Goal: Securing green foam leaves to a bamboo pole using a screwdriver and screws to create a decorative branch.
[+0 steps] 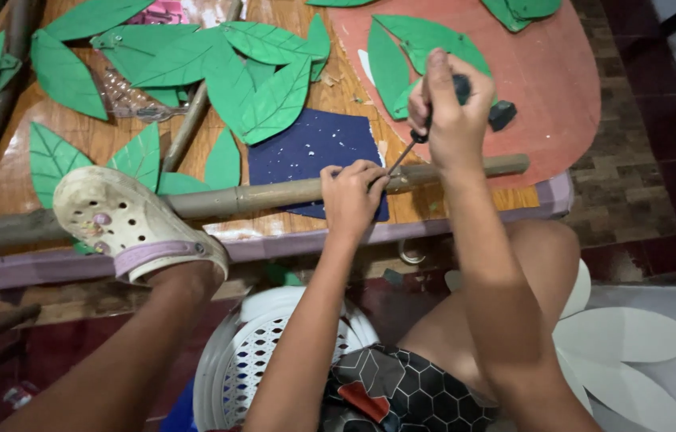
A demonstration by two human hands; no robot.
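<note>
Hands meet over a long brown stick (274, 194) lying across the table (466, 228). Left hand (351, 196) has its fingers wrapped around the stick, pinning it down. Right hand (450, 112) is closed on the dark handle of a screwdriver (411, 146), its thin shaft angled down to the stick just beside the left fingers; the tip seems to touch. Green paper leaves (266, 88) and a dark blue sheet (306, 148) lie behind. A foot in a pale clog (126, 224) rests on the stick further left.
</note>
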